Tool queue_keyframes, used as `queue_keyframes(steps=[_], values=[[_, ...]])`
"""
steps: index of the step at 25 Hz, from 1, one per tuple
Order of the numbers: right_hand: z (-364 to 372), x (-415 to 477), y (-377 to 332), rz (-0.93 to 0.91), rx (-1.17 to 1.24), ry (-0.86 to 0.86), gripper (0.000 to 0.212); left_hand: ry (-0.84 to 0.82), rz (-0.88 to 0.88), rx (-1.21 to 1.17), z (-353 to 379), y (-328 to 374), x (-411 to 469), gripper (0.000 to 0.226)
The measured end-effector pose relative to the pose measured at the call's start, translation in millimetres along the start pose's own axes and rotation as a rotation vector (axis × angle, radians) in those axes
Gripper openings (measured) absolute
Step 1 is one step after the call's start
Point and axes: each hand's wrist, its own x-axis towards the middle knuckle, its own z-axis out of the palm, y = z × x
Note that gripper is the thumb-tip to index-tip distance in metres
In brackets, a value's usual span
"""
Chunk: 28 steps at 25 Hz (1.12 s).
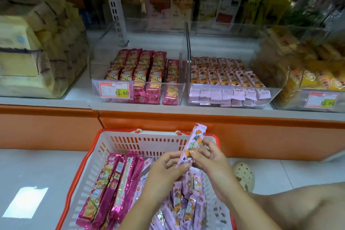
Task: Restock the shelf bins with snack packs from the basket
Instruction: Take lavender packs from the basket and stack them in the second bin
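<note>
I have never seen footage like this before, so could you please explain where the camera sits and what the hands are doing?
There is no machine here. A person wears a single camera on the head, looking forward and down, so you see their own two bare hands. The left hand and the right hand together pinch one lilac snack pack, held roughly upright above a red-rimmed basket on the floor. The basket holds long magenta packs on its left side and more lilac packs on its right. On the shelf ahead, the left clear bin holds matching magenta packs. The right clear bin beside it holds lilac ones.
</note>
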Motion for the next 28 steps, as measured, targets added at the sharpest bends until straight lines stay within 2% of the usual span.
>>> queue_keyframes(steps=[2, 5, 8, 12, 17, 21, 25, 28], values=[[4.1, -5.2, -42.7, -0.153, -0.020, 0.022, 0.041, 0.013, 0.160, 0.071, 4.5, 34.8, 0.9, 0.031], [-4.6, 8.2, -131.4, -0.388, -0.059, 0.113, 0.038, 0.137, 0.468, 0.232, 5.6, 104.5, 12.9, 0.035], [-23.8, 66.5, -198.7, -0.460, -0.253, 0.237, 0.034, 0.260, 0.707, 0.557, 5.6, 164.7, 48.0, 0.042], [-36.2, 172.4, -220.1, -0.324, -0.322, 0.330, 0.038, 0.251, 0.641, 0.814, 11.7, 195.2, 99.5, 0.058], [-20.3, 262.3, -212.4, -0.289, -0.485, 0.251, 0.058, 0.207, 0.611, 0.754, 5.3, 189.2, 116.4, 0.054], [-4.3, 278.0, -202.3, -0.060, -0.558, 0.169, 0.036, 0.170, 0.608, 0.717, 3.7, 188.7, 117.7, 0.053], [3.3, 274.0, -196.7, -0.053, -0.838, 0.150, 0.042, 0.163, 0.591, 0.685, 0.0, 187.0, 121.1, 0.055], [1.2, 259.7, -202.3, -0.040, -0.924, 0.120, 0.049, 0.154, 0.583, 0.670, 2.7, 188.0, 119.0, 0.054]])
